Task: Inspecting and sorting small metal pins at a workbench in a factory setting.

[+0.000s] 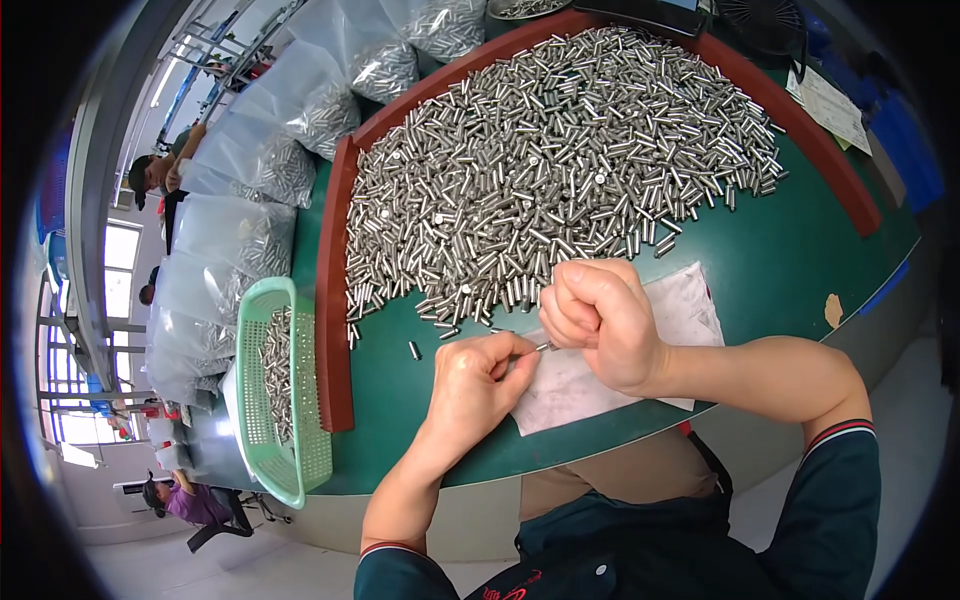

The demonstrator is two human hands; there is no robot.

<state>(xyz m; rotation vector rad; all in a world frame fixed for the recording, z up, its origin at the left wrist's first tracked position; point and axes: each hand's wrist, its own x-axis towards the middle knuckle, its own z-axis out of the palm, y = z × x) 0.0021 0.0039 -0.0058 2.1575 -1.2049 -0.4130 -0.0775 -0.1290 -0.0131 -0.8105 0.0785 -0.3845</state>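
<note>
Pinched between both hands, a small metal pin (547, 346) sits just above the white cloth (690, 310). Left of the cloth stands a green basket (262, 440) holding more pins, off the table's brown rim (333, 330). The left hand (475, 380) grips the pin's near end with thumb and fingers; the right hand (600, 320) is curled in a fist on its other end. Beyond the cloth lies the big pin pile (560, 160).

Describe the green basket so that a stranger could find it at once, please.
Start at the green table heaped with metal pins. Follow its red rim to the left edge. The basket hangs just outside it: pale green slotted plastic, unlike the clear bags behind it.
</note>
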